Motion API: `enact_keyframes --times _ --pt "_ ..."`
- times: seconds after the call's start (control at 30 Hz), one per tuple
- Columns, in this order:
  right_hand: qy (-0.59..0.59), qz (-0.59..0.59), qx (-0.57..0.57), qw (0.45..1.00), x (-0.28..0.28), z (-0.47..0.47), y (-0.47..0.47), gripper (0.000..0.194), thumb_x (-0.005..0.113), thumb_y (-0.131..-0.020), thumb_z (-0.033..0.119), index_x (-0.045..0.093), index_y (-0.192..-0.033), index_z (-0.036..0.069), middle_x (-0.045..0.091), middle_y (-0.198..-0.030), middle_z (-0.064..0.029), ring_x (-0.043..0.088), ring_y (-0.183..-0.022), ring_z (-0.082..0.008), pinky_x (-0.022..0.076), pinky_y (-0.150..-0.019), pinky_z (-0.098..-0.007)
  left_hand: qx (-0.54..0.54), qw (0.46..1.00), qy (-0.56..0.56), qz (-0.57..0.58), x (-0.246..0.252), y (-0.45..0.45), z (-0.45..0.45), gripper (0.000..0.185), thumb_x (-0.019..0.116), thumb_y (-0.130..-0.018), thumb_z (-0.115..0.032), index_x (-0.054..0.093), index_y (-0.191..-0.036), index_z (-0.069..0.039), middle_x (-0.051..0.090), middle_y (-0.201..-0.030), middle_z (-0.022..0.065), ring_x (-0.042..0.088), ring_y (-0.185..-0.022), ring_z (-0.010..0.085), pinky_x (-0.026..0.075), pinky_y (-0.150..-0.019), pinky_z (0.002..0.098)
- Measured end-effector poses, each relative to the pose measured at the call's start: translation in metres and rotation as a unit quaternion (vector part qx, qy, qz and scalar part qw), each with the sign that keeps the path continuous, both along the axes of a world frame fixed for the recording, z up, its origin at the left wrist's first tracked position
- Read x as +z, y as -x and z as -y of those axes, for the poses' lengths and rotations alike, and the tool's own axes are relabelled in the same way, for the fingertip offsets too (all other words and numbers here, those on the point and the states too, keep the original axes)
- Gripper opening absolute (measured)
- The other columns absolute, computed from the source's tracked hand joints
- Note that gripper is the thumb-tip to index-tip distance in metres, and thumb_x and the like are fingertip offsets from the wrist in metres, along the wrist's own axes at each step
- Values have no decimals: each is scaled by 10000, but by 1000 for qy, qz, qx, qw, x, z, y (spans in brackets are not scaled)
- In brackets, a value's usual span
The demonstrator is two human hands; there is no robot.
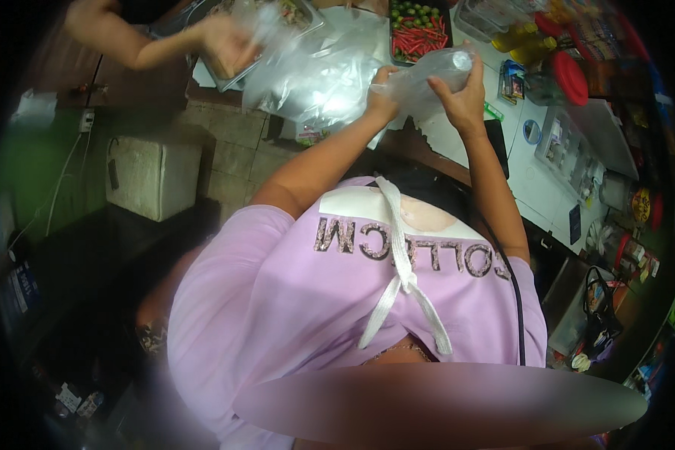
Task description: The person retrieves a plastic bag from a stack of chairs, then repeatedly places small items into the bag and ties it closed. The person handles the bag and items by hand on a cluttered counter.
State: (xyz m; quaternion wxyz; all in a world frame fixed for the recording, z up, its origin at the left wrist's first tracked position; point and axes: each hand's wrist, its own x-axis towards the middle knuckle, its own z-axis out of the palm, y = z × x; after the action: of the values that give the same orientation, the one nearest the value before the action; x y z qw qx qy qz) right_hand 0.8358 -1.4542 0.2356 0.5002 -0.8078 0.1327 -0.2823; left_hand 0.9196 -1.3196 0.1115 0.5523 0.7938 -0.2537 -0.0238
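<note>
My left hand (382,95) grips one end of a clear plastic bag (422,81) above the table's near edge. At the bag's other end, my right hand (464,98) has its thumb apart from the fingers, which are on the plastic. Beside my left hand lies a heap of clear plastic bags (326,84). A black tray of red chilies (419,42) and small green citrus fruits (410,12) stands just beyond my hands. Another person's blurred hand (230,48) is over a metal tray (225,84) at the upper left.
On the white table (531,180) at right are a jar with a red lid (571,79), oil bottles (531,50), an open clear divided case (568,152), a round blue-rimmed item (532,131) and a phone (575,224). A white foam box (152,177) stands at left.
</note>
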Motion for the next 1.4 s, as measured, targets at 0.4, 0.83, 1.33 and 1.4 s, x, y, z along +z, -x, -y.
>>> enact_keyframes --times 0.4,0.83,1.33,1.4 --pt "337 128 265 894 55 -78 36 277 733 -729 124 636 -969 28 627 -920 -125 610 -851 -322 501 -740 -394 -55 950 -264 160 21 -78 -152 187 693 -818 -259 690 -921 -103 591 -1236 71 476 -1251 308 316 -1016 521" --pt "236 -87 160 955 3 -141 -53 382 673 -773 132 531 -1116 43 619 -978 -247 624 -872 -405 513 -736 -468 -93 995 -12 39 91 -50 -162 206 611 -905 -187 594 -822 1 584 -792 132 564 -724 257 446 -672 347" --pt "-420 -152 141 884 66 -107 8 209 545 -945 173 631 -1028 2 680 -974 -94 672 -838 -212 535 -779 -346 -245 896 276 -247 54 -40 -181 702 525 -913 -538 489 -1304 43 423 -1408 177 348 -1352 320 239 -1125 413" --pt "-521 -63 174 833 69 -100 8 224 529 -947 167 620 -1049 -10 673 -1001 -117 670 -868 -217 533 -838 -355 -277 933 138 -184 56 -49 -170 667 554 -889 -538 482 -1350 -62 383 -1464 157 269 -1402 339 177 -1148 444"
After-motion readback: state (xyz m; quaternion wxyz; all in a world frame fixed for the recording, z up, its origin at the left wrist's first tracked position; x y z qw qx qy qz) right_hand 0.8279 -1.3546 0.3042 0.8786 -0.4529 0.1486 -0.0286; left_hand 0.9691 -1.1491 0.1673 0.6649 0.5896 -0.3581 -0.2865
